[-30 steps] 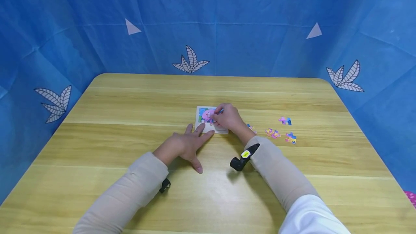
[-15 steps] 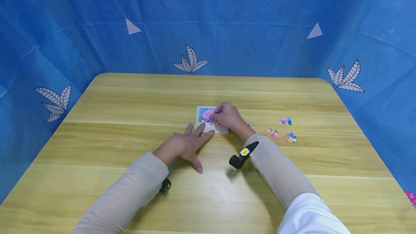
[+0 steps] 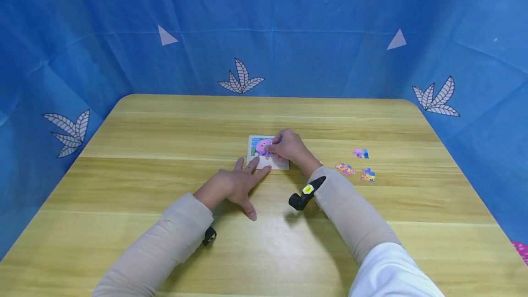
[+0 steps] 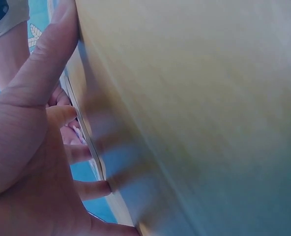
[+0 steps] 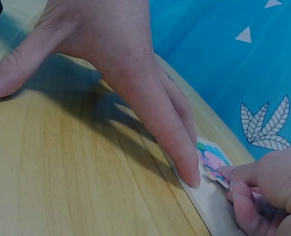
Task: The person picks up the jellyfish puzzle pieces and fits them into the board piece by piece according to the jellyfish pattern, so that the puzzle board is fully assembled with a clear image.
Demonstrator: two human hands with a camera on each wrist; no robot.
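Note:
A small white-framed jigsaw tray point(image 3: 280, 165) lies near the middle of the table, its upper part filled with a pink cartoon picture point(image 3: 261, 146) on blue. My left hand point(image 3: 237, 184) is spread out, fingertips at the tray's near edge and thumb reaching toward the table. Over the tray's right side, my right hand point(image 3: 290, 146) curls its fingers and pinches a puzzle piece point(image 5: 218, 175) with thumb and forefinger, close against the picture. The right wrist view shows the thumb on the piece's edge; the fingers hide part of the tray.
Several loose puzzle pieces lie to the right: a purple and blue one point(image 3: 360, 153), a pink and yellow group point(image 3: 344, 169) and a yellow and blue one point(image 3: 368, 175). A blue patterned curtain point(image 3: 330, 58) stands behind the wooden table point(image 3: 165, 127).
My right hand and forearm have shifted slightly to the left over the tray, with the fingers still pinched. My left hand has stayed in place at the tray's edge.

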